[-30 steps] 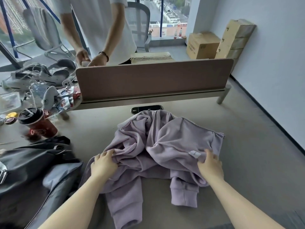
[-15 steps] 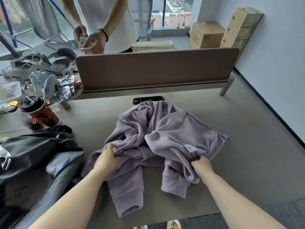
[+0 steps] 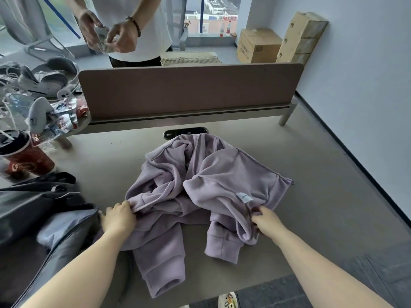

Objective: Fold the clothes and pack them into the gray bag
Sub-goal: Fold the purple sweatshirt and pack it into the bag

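A lilac sweatshirt [image 3: 213,183] lies crumpled in the middle of the desk [image 3: 322,196], its two cuffed sleeves hanging toward the near edge. My left hand [image 3: 119,217] grips a fold of the fabric at the garment's left side. At the right side, just below a small white label, my right hand [image 3: 265,221] pinches the bunched cloth. The gray bag [image 3: 44,218] lies open at the left, touching the sweatshirt's left edge, with a pale blue-gray lining showing.
A brown divider panel [image 3: 189,90] stands across the desk's far side. A red cup with a dark lid [image 3: 24,158], headsets and wrappers crowd the left. Another person [image 3: 124,30] stands behind the panel handling something small. Cardboard boxes [image 3: 278,45] sit by the wall.
Both my hands have shifted along the sweatshirt's lower edge and closed on the fabric, the left one moving left. The person behind the panel raised both hands.
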A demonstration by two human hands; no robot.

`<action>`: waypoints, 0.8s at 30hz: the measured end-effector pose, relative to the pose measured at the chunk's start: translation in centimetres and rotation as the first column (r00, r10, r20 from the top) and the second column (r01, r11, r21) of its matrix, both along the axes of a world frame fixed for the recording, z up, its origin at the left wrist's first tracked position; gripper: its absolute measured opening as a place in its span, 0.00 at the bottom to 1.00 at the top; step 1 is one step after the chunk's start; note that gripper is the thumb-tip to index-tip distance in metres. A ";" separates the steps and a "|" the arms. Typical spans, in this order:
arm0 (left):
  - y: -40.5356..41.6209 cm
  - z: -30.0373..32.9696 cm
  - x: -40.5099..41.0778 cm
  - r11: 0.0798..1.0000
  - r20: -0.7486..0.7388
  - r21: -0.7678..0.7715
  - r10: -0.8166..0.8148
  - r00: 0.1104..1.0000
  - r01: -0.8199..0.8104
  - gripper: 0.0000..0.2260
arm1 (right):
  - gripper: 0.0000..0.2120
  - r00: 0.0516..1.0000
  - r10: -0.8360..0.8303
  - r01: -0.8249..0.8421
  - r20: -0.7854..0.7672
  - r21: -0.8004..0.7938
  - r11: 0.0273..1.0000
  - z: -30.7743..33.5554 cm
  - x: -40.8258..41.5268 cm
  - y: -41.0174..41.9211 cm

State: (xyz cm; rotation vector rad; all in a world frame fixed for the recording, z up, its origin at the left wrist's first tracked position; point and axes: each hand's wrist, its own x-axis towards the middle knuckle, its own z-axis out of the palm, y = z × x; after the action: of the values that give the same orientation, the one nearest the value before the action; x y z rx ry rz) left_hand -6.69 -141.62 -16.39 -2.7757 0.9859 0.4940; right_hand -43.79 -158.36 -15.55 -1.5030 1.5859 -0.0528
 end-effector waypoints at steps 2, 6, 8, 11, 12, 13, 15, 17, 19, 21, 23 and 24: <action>-0.6 1.0 -0.8 0.996 0.007 -0.086 0.002 1.000 -0.001 0.09 | 0.12 1.000 -0.004 0.003 -0.019 -0.034 0.999 0.1 -0.5 -1.2; -3.4 4.4 -1.9 0.945 -0.122 -0.266 0.162 0.979 -0.190 0.11 | 0.13 0.998 0.015 -0.021 -0.068 -0.095 0.995 0.0 -2.1 -5.4; -5.4 5.8 -2.7 0.890 -0.269 -0.307 0.260 0.928 -0.338 0.11 | 0.16 0.997 -0.010 -0.001 -0.078 -0.148 0.989 -0.5 -3.3 -8.0; -8.5 7.1 -6.6 0.779 -0.403 -0.438 0.275 0.873 -0.448 0.10 | 0.15 0.990 0.009 -0.043 -0.144 -0.231 0.972 -1.4 -5.4 -11.7; -9.6 7.3 -8.7 0.745 -0.438 -0.479 0.256 0.862 -0.464 0.08 | 0.17 0.982 0.014 -0.058 -0.191 -0.228 0.972 -1.8 -6.1 -12.9; -10.7 7.3 -10.9 0.716 -0.491 -0.503 0.225 0.841 -0.485 0.06 | 0.20 0.970 0.020 -0.076 -0.241 -0.223 0.972 -2.2 -6.8 -14.1; -12.7 6.9 -15.8 0.716 -0.621 -0.474 0.140 0.771 -0.512 0.08 | 0.23 0.949 0.043 -0.116 -0.312 -0.218 0.969 -2.8 -7.9 -16.5; -13.7 5.2 -19.2 0.829 -0.628 -0.411 0.043 0.777 -0.378 0.17 | 0.24 0.933 0.079 -0.157 -0.352 -0.200 0.967 -3.3 -8.6 -18.2; -13.4 3.2 -20.6 0.907 -0.533 -0.375 -0.040 0.845 -0.193 0.21 | 0.23 0.923 0.090 -0.178 -0.375 -0.209 0.962 -3.8 -8.8 -19.2; -12.5 2.5 -20.8 0.898 -0.465 -0.409 -0.052 0.884 -0.163 0.17 | 0.23 0.902 0.093 -0.207 -0.422 -0.233 0.950 -4.0 -8.8 -19.6; -11.4 2.7 -20.7 0.865 -0.399 -0.474 -0.041 0.916 -0.167 0.11 | 0.20 0.891 0.100 -0.218 -0.443 -0.224 0.950 -4.5 -8.9 -19.8; -10.7 2.8 -20.7 0.856 -0.381 -0.484 -0.022 0.924 -0.179 0.09 | 0.18 0.898 0.103 -0.208 -0.428 -0.208 0.956 -4.5 -8.9 -19.7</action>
State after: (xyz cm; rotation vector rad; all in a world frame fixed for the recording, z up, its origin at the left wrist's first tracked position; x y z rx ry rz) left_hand -27.38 -152.32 -13.64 -3.2841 1.2371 0.9268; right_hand -52.72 -178.05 -20.10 -1.9326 1.8330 0.1768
